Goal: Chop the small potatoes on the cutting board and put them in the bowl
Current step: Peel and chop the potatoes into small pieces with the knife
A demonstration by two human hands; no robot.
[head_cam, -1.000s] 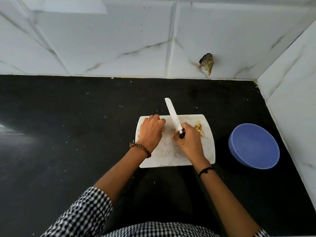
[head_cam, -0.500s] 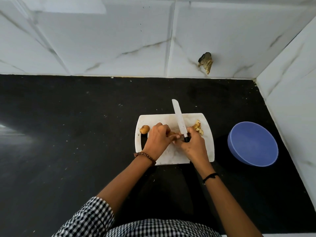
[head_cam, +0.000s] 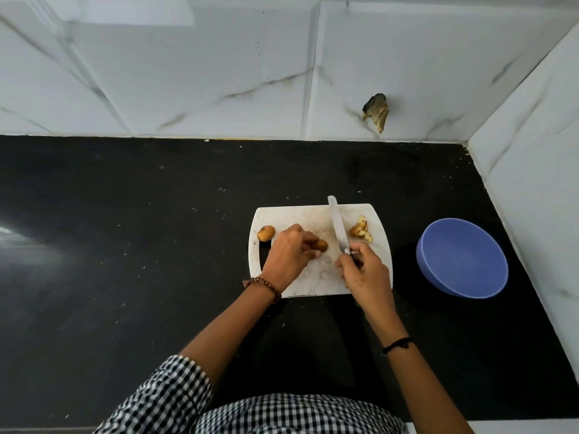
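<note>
My left hand (head_cam: 286,256) pinches a potato (head_cam: 320,245), pinning it to the cutting board (head_cam: 300,216) for slicing. My right hand (head_cam: 365,272) grips the knife (head_cam: 337,227) just beside it; the bowl (head_cam: 462,258) stands beyond that hand.

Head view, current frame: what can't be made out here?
Only one view, the head view.
Handle of the knife: hidden inside the right hand; only the blade shows.
Most of the potato: covered by the left hand, so whether it is whole or already cut is unclear.
The chopped pieces: too small to count.
Blade height: from overhead, cannot tell whether it touches the cutting board.
</note>
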